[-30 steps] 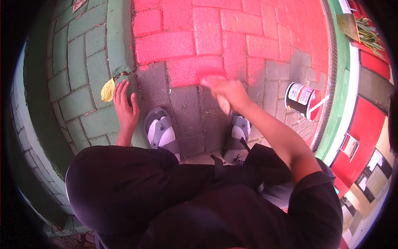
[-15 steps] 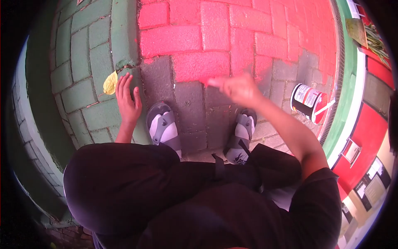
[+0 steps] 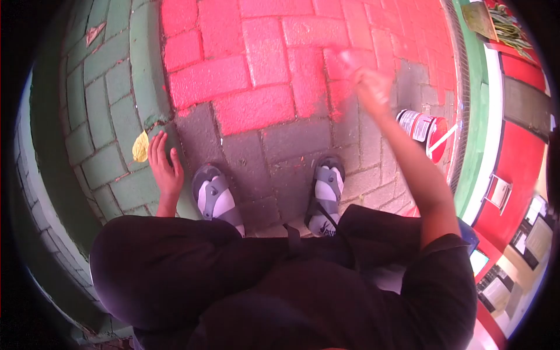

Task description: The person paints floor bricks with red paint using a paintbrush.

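Note:
My right hand [image 3: 373,88] is closed around what looks like a paintbrush [image 3: 348,60], blurred by motion, over the red-painted pavers [image 3: 265,49]. The bristles cannot be made out. My left hand [image 3: 165,166] lies on the green kerb [image 3: 146,76] with its fingers stretched out, holding nothing. Just left of its fingertips is a yellow leaf [image 3: 140,147]. Bare grey pavers [image 3: 294,140] lie between the red paint and my sandalled feet [image 3: 326,189]. To the right stands an open paint can [image 3: 417,125], red inside, with a white stick [image 3: 444,140] across its mouth.
A drain grating [image 3: 462,76] and a green strip [image 3: 475,116] run along the right side, beside a red wall or cabinet front [image 3: 513,175]. Green pavers [image 3: 96,116] cover the left. A plant in a pot [image 3: 481,20] is at the upper right.
My right hand has moved forward and to the right with the brush, away from the front edge of the red paint. My left hand stays on the kerb. The view has shifted slightly.

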`<action>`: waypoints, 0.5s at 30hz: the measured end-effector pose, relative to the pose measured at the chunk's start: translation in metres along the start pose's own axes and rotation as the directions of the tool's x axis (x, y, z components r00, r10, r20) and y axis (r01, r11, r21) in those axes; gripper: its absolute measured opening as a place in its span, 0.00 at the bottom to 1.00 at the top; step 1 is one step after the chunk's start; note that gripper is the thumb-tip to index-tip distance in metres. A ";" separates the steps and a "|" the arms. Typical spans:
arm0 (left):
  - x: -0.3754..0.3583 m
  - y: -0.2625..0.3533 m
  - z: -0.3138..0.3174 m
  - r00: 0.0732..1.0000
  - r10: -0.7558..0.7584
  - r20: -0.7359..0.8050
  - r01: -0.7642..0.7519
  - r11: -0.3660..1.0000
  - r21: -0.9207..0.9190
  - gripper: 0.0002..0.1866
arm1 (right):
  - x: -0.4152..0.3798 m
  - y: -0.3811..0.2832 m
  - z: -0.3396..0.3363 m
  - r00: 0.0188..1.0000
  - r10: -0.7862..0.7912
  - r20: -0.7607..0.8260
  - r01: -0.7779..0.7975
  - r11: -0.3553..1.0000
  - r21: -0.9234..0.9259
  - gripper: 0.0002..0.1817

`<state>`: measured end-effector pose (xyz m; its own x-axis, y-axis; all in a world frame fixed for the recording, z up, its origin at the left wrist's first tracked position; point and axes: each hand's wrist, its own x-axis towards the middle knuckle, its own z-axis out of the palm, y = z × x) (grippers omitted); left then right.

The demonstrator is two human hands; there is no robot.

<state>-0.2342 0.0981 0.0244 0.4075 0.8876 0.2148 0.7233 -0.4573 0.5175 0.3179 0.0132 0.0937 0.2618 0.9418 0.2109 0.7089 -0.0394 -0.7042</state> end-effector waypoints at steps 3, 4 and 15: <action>-0.001 -0.001 0.000 1.000 0.010 0.015 -0.010 1.000 0.030 0.20 | -0.046 -0.016 0.048 0.813 0.402 0.421 -0.542 0.787 0.295 0.08; -0.001 -0.002 0.000 1.000 0.021 0.011 -0.021 0.999 0.030 0.20 | -0.049 -0.030 0.040 0.819 0.401 0.411 -0.537 0.788 0.300 0.08; -0.014 -0.011 -0.011 0.990 0.105 0.090 -0.111 0.992 0.059 0.08 | -0.041 -0.125 -0.277 0.921 0.382 -0.077 -0.389 0.915 -0.107 0.11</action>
<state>-0.2541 0.0911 0.0251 0.5300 0.8258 0.1926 0.7053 -0.5554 0.4405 0.3999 -0.1129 0.3607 0.5623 0.8266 -0.0228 0.6171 -0.4378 -0.6538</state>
